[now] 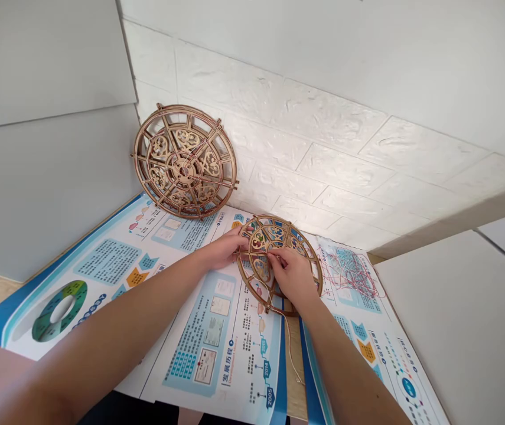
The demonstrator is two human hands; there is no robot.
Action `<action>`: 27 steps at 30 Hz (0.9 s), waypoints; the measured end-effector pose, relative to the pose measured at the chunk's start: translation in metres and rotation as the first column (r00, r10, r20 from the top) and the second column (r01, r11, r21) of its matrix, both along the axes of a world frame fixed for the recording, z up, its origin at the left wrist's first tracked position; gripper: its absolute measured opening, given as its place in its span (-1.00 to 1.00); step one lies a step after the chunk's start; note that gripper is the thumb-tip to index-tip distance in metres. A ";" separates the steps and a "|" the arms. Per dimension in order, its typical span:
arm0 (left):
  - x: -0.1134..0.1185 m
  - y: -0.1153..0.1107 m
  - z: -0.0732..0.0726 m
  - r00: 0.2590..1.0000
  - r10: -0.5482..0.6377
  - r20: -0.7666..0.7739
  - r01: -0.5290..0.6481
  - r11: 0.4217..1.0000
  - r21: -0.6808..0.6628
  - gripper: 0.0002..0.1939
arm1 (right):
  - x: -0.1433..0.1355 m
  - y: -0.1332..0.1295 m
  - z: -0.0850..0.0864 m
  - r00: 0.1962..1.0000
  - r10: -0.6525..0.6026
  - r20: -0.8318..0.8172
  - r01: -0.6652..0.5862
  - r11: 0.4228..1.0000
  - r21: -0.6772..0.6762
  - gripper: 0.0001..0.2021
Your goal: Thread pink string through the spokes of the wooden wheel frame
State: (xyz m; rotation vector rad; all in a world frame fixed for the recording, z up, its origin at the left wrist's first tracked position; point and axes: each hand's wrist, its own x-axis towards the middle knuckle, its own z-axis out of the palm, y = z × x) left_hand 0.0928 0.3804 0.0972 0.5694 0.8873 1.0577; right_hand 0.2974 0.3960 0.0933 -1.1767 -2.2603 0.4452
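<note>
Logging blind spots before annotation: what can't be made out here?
All in the head view:
1. Whether the right hand pinches anything: hidden by its own fingers.
2. Some left hand fingers: behind the smaller round brown wooden lattice frame.
3. Ends of the thin red wire tangle: too fine, overlapping.
4. Blue-and-white printed sheets' small print: too small.
5. Dark clothing: cut off by bottom edge.

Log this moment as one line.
left hand: on small wooden wheel rim | right hand: fingers near its middle | large wheel: against wall | red strands: on printed sheet
</note>
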 end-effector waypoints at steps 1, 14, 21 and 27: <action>0.000 0.000 0.000 1.000 -0.002 -0.006 0.002 1.000 0.012 -0.39 | 0.001 0.000 0.000 1.000 0.003 -0.017 -0.003 1.000 -0.005 -0.77; -0.002 0.001 -0.004 0.999 -0.036 -0.016 0.036 0.999 0.013 -0.40 | -0.001 -0.003 0.000 0.987 -0.107 -0.117 0.109 0.994 0.005 -0.75; -0.003 0.001 -0.004 0.999 -0.049 -0.015 0.050 0.999 0.013 -0.45 | -0.002 -0.007 0.002 0.974 -0.062 -0.218 0.060 0.998 -0.020 -0.81; -0.002 0.001 -0.002 0.997 -0.070 -0.026 0.071 0.997 0.030 -0.51 | -0.006 -0.010 0.005 0.970 0.140 -0.198 -0.141 0.990 0.007 -0.80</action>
